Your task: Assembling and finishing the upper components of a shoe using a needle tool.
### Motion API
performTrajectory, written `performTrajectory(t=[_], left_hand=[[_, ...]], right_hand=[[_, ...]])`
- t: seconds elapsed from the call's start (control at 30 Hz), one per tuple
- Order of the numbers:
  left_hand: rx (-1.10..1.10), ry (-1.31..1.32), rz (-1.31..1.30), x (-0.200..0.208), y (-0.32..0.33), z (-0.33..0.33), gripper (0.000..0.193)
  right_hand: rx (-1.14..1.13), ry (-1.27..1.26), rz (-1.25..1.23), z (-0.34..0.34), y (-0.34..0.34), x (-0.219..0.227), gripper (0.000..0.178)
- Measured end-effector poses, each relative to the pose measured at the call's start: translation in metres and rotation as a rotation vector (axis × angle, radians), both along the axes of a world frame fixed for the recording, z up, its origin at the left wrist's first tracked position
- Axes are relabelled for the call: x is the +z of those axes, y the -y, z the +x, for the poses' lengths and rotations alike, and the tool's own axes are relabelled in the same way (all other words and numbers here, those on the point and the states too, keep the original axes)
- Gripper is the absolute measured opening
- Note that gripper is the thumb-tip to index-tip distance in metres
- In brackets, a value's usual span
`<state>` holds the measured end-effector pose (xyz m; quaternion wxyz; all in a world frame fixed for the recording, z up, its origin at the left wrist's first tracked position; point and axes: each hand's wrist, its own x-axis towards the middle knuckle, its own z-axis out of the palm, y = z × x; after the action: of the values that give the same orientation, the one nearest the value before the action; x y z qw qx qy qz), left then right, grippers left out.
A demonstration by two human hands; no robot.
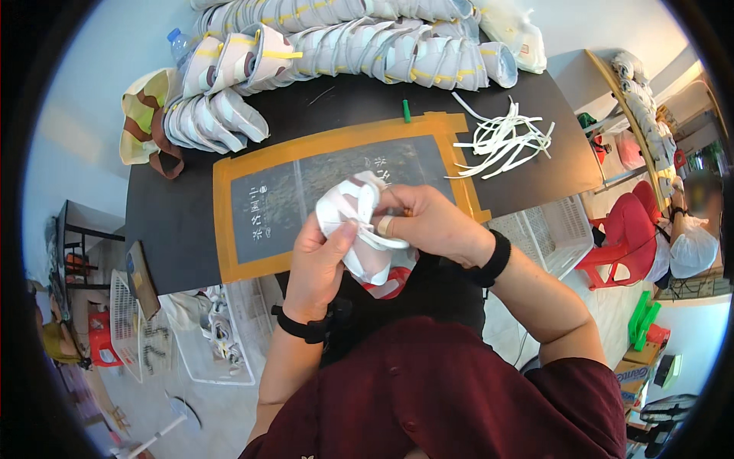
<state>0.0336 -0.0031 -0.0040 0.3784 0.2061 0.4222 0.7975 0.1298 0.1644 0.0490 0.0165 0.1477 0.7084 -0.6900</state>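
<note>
A white and pale grey shoe upper (336, 208) is held up over the near edge of the table. My left hand (319, 258) grips its side, with the thumb pressed on the front. A white shoelace (391, 243) loops out from the opening of the upper. My right hand (440, 222) is closed at that opening, pinching the lace; its fingertips are partly hidden behind the upper. Beneath both hands lies a dark mat (267, 191) bordered with orange-brown tape.
Loose white laces (508, 141) lie in a pile at right, near a small green tool (407, 112). Stacked shoe uppers (397, 55) line the table's back, beside a camouflage bag (145, 115). White crates (547, 233) stand below. A person (692, 237) sits far right.
</note>
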Motion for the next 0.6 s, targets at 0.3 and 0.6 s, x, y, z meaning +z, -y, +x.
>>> performTrajectory(t=[0.3,0.6], left_hand=[[0.119,-0.033,-0.079,-0.004,-0.01,0.0,0.039],[0.086,0.045,-0.027,-0.007,-0.003,-0.006,0.041]], right_hand=[[-0.02,0.115,0.031,-0.014,-0.004,0.0,0.011],[-0.128,0.058,0.68,-0.027,-0.051,-0.006,0.016]])
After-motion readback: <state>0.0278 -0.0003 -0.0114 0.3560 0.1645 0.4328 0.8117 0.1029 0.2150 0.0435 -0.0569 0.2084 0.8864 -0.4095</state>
